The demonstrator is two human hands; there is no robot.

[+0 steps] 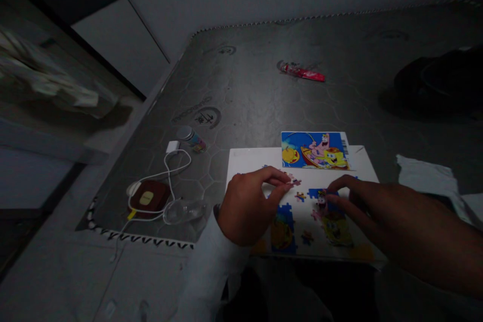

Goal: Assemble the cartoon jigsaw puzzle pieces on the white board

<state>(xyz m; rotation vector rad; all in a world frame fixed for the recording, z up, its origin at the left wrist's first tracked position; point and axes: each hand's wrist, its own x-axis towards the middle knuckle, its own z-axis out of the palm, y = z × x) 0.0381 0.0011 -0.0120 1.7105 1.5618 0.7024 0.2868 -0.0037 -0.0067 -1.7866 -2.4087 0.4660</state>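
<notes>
My left hand (251, 204) pinches a small jigsaw piece (296, 181) between thumb and forefinger above a white board (252, 158). On the board's right side, the thumb and forefinger of my right hand (372, 211) close on the upper edge of a joined puzzle section (335, 229) with a pink and a yellow cartoon figure. Part of that section is hidden by the right hand. Another joined section (283, 231), blue and yellow, lies near my left wrist. Loose pieces (307, 237) lie between the two sections. The picture card (315, 150) rests at the board's back edge.
Left of the board are a small jar (191, 139), a white charger (172, 147) with its cable, a brown box (149, 198) and a clear plastic item (184, 211). A red wrapper (304, 72) lies farther back. White cloth or paper (428, 176) and a dark bag-like object (441, 83) are right.
</notes>
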